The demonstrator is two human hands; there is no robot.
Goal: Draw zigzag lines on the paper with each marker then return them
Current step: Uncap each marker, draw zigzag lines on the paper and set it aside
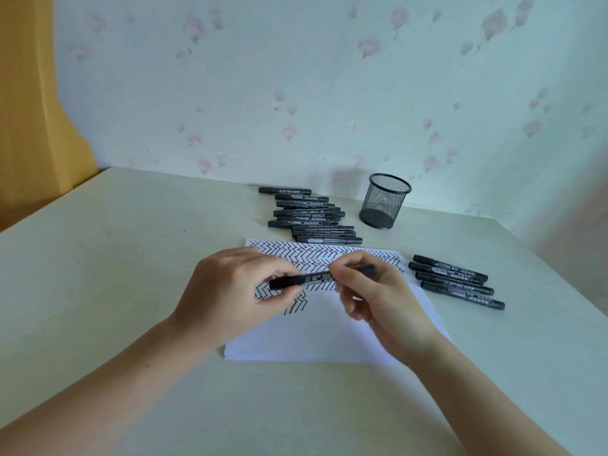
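A black marker (316,278) lies level in the air above the white paper (329,334), held by both hands. My left hand (230,291) pinches its left end, where the cap sits. My right hand (378,297) grips the barrel toward its right end. Rows of black zigzag lines (316,253) cover the paper's upper part, partly hidden by my hands. A pile of several black markers (312,217) lies behind the paper. Several more markers (457,281) lie in a row to the right of the paper.
An empty black mesh pen cup (383,202) stands at the back of the pale table (115,258), near the flowered wall. A yellow curtain (29,110) hangs at the far left. The table's right edge runs close to the right-hand markers.
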